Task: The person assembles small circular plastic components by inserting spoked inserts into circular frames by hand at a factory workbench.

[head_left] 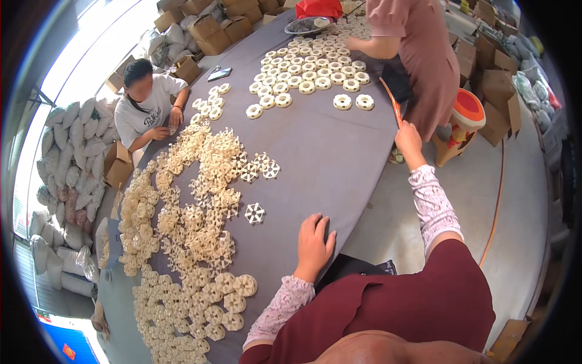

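My left hand [314,246] rests on the grey cloth of the table [309,164] near its edge, fingers apart and holding nothing. Beyond it lies a single cream spoked plastic piece [254,213]. Out to the right, my right hand [409,142] is closed around the lower end of a thin, flat orange thing [391,100], seen nearly edge-on, whose kind I cannot make out. It points up past the table's edge, close to a dark cloth or bag [397,82]. The piled spoked pieces [212,176] lie left of my hands.
Round cream rings [306,87] stand in rows at the far end, beside a metal tray [308,25]. A person in pink [418,48] works there; another in white [145,106] sits across. A red-topped stool [464,118] is at right. Stacked rings [176,309] lie near left.
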### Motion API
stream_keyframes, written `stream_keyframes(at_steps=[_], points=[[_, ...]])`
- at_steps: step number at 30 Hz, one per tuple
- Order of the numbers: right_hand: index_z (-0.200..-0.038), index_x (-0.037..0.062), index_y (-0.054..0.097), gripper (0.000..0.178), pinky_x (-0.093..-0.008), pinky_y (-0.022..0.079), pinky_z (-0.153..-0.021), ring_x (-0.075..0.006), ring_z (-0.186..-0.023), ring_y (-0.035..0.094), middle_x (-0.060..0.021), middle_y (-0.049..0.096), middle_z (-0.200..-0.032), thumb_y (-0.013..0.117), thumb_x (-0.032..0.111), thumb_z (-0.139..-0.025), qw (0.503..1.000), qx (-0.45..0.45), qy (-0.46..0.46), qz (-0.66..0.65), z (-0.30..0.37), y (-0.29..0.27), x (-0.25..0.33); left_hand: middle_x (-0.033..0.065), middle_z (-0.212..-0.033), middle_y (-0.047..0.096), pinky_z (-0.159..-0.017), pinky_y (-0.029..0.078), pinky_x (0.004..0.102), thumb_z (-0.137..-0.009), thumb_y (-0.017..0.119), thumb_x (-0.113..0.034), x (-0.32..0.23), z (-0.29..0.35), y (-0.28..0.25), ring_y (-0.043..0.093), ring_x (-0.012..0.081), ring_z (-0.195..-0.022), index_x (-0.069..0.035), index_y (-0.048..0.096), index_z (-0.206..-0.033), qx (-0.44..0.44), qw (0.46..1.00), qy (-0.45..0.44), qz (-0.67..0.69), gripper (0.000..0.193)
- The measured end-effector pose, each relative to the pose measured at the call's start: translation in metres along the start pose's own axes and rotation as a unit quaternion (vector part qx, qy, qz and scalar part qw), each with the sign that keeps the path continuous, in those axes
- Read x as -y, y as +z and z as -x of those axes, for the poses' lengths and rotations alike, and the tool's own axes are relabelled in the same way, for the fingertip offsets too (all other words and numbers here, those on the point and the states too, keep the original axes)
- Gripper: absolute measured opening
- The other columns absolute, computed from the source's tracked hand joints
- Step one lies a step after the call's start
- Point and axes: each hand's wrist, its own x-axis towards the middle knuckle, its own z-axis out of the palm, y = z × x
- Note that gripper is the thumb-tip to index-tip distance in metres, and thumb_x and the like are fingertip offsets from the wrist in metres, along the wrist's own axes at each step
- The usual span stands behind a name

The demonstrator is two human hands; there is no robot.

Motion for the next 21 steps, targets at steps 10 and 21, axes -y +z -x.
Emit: stream_keyframes(at_steps=[10,21], points=[[-0.118,0.0020,0.069,0.024,-0.0521,0.060,-0.093,-0.0400,-0.116,0.068,-0.0185,0.067,-0.122,0.054,0.015,-0.104,0.984,-0.126,-0.018,0.127,-0.129,0.062,-0.003,0.0179,-0.137,0.064,-0.110,0.049,0.0519,-0.087,0.081,-0.017,-0.005,-0.006,-0.007,0.060,0.0413,-0.129,-0.003,0.071,-0.128,0.015,0.999,-0.028,0.026,0.045],[-0.113,0.0132,0.074,0.023,-0.0507,0.060,-0.090,-0.0343,-0.113,0.070,-0.0098,0.069,-0.120,0.052,0.015,-0.104,0.970,-0.152,-0.049,0.181,-0.231,0.105,0.007,0.0167,-0.135,0.066,-0.108,0.051,0.0519,-0.086,0.083,-0.017,-0.007,-0.010,-0.013,0.062,0.0408,-0.128,-0.006,0.075,-0.126,0.038,0.996,-0.068,0.033,0.043]])
